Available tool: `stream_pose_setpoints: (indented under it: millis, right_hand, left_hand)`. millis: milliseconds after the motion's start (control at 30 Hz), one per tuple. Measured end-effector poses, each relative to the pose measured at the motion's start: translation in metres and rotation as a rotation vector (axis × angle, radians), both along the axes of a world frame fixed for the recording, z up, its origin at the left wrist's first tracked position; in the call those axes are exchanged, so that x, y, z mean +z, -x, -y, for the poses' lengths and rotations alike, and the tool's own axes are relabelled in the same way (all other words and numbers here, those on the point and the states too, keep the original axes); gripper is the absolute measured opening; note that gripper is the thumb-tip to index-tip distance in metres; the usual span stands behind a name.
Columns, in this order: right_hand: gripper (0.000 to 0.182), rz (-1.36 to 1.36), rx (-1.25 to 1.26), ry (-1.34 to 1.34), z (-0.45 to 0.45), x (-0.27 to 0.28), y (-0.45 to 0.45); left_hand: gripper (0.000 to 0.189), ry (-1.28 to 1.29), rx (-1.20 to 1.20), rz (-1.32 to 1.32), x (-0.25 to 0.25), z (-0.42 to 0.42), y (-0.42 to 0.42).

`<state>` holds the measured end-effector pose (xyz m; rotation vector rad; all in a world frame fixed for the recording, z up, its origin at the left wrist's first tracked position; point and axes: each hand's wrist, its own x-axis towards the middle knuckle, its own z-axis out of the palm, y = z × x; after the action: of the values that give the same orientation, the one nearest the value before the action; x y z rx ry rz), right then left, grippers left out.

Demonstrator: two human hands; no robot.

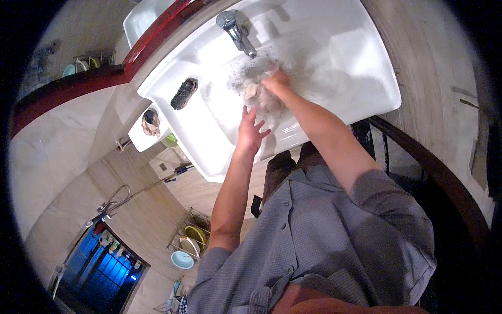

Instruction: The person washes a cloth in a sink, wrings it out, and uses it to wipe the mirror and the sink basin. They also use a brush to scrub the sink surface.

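Note:
Soapy water fills part of a white sink [345,94], and a light-coloured wet cloth [261,94] lies in it below the chrome faucet [237,33]. My right hand [276,80] is at the upper edge of the cloth, among the suds; its fingers are partly hidden, so whether it grips the cloth cannot be told. Just below the cloth, my left hand [253,131] hovers with its fingers spread and nothing in it. A dark-bristled scrub brush [184,94] rests on the sink's ledge to the left.
Left of the sink, a small white container [139,137] holds a crumpled beige cloth [151,123]. A dark red mirror frame [78,84] runs along the wall behind the sink. Farther off, a rack holds several basins, with a light blue basin [182,260] beside them.

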<state>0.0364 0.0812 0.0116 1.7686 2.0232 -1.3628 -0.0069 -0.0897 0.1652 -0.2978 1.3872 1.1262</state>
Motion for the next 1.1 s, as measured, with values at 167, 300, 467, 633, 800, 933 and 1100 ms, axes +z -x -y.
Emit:
stream_pose_setpoints:
  millis: [167, 300, 467, 633, 800, 933, 1100]
  right_hand:
    - [0.074, -0.517, 0.153, -0.038, 0.053, 0.081, -0.001]
    - [0.062, -0.702, 0.35, -0.15, 0.086, 0.143, -0.026]
    - [0.049, -0.951, 0.476, -0.464, 0.109, 0.167, -0.057]
    - [0.042, -0.902, 0.585, -0.136, 0.08, 0.189, -0.079]
    - [0.046, -1.069, -0.423, 0.496, 0.062, 0.19, -0.072]
    - [0.068, -1.241, -0.442, 0.72, 0.039, 0.192, -0.063]
    - [0.077, -1.307, 0.023, 0.757, 0.018, 0.222, -0.057]
  left_hand:
    - [0.096, -0.073, 0.199, 0.281, -0.024, 0.003, 0.027]
    - [0.094, -0.349, 0.407, 0.359, -0.034, 0.013, 0.046]
    - [0.073, -0.515, 0.286, 0.472, 0.007, 0.013, 0.033]
    - [0.063, -0.689, 0.395, 0.402, 0.021, 0.004, 0.006]
    - [0.055, -0.632, 0.424, 0.372, 0.044, -0.002, -0.009]
    - [0.051, -0.591, 0.281, 0.352, 0.047, -0.012, 0.002]
    - [0.047, -0.52, 0.005, 0.244, 0.067, -0.031, 0.014]
